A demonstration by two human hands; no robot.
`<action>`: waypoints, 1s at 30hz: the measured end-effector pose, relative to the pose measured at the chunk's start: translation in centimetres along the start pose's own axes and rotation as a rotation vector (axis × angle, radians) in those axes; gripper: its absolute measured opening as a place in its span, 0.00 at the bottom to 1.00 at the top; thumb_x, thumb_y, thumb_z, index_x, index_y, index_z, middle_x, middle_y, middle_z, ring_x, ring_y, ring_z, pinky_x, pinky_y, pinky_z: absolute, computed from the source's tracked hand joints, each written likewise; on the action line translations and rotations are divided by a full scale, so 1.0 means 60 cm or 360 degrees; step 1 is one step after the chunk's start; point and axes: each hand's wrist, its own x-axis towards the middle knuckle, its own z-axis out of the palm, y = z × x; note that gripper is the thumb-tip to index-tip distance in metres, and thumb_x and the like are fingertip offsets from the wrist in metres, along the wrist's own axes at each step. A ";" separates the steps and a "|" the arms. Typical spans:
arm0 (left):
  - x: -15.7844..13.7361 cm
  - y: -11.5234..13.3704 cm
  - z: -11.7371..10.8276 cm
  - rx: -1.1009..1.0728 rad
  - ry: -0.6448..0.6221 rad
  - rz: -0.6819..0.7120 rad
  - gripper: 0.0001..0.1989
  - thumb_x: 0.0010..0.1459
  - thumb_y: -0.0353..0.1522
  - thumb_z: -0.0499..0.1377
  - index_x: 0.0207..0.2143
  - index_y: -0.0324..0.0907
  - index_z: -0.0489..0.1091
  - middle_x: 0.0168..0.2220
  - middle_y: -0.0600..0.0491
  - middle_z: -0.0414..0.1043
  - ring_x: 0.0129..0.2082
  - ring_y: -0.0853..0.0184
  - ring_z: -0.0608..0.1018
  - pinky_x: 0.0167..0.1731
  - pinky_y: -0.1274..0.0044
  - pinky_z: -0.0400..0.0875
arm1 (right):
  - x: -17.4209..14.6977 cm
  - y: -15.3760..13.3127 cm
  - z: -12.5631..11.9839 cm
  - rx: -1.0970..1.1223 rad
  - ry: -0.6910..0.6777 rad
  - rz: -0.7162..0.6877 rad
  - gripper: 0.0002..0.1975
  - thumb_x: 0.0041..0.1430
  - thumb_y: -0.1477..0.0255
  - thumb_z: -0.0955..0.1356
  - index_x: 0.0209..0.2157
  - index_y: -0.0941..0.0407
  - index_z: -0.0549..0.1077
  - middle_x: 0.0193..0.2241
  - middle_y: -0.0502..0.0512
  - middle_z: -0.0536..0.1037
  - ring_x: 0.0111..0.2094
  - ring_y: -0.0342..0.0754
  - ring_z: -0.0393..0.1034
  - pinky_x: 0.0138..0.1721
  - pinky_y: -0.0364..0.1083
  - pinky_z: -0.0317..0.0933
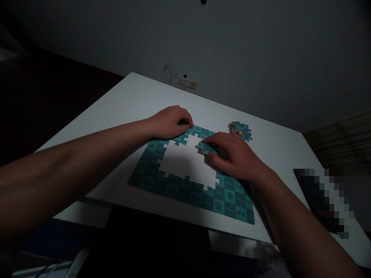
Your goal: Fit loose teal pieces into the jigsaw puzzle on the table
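Observation:
A teal checkered jigsaw puzzle (pixel 174 187) with paw prints lies flat on the table, its border joined around a gap in the middle where white shows. My left hand (pixel 172 121) rests at the far edge of this border, fingers curled and thumb tip against the rim. Between the thumb and fingers of my right hand (pixel 232 154) is a teal puzzle piece (pixel 207 147), held over the right side of the gap. It looks slightly raised, with a shadow below. Part of the piece and of the puzzle's right side is hidden by that hand.
A small pile of loose puzzle pieces (pixel 240 130) lies beyond my right hand on the white table (pixel 116 104). At the table's right is a dark object (pixel 314 204), partly pixelated. Wall sockets (pixel 188 83) sit behind the far edge.

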 end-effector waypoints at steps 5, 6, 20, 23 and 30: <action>0.000 -0.001 0.001 0.0024 0.0011 0.0020 0.17 0.71 0.32 0.68 0.55 0.47 0.96 0.55 0.48 0.97 0.59 0.52 0.93 0.67 0.63 0.84 | -0.001 0.002 0.003 0.0018 0.0011 -0.0007 0.19 0.78 0.62 0.76 0.65 0.42 0.91 0.57 0.63 0.95 0.56 0.73 0.90 0.62 0.72 0.80; 0.000 -0.001 0.002 0.0031 0.0015 0.0019 0.17 0.71 0.32 0.68 0.55 0.47 0.96 0.55 0.48 0.97 0.59 0.52 0.93 0.66 0.64 0.84 | -0.001 0.002 0.003 0.0026 0.0008 -0.0012 0.19 0.78 0.62 0.75 0.65 0.43 0.91 0.57 0.64 0.95 0.56 0.73 0.90 0.62 0.72 0.80; -0.001 -0.002 0.001 0.0011 0.0018 0.0018 0.17 0.72 0.33 0.67 0.55 0.49 0.96 0.54 0.48 0.97 0.60 0.51 0.92 0.67 0.61 0.83 | 0.000 0.004 0.000 0.0057 -0.0003 -0.0006 0.18 0.78 0.59 0.77 0.64 0.41 0.92 0.57 0.63 0.95 0.57 0.74 0.90 0.62 0.73 0.80; -0.001 -0.001 0.000 0.0009 0.0006 0.0018 0.17 0.71 0.33 0.68 0.55 0.50 0.96 0.55 0.47 0.97 0.60 0.50 0.92 0.68 0.60 0.83 | 0.001 -0.003 -0.002 0.0040 -0.0016 0.0011 0.19 0.78 0.59 0.78 0.65 0.40 0.92 0.58 0.62 0.95 0.57 0.74 0.90 0.63 0.73 0.80; -0.001 0.005 -0.003 0.0019 -0.0024 -0.0023 0.18 0.71 0.33 0.70 0.57 0.49 0.96 0.56 0.46 0.97 0.61 0.49 0.92 0.70 0.59 0.82 | -0.005 0.012 -0.013 -0.0022 0.0076 0.0121 0.19 0.77 0.58 0.76 0.64 0.42 0.92 0.56 0.64 0.95 0.56 0.75 0.90 0.61 0.73 0.80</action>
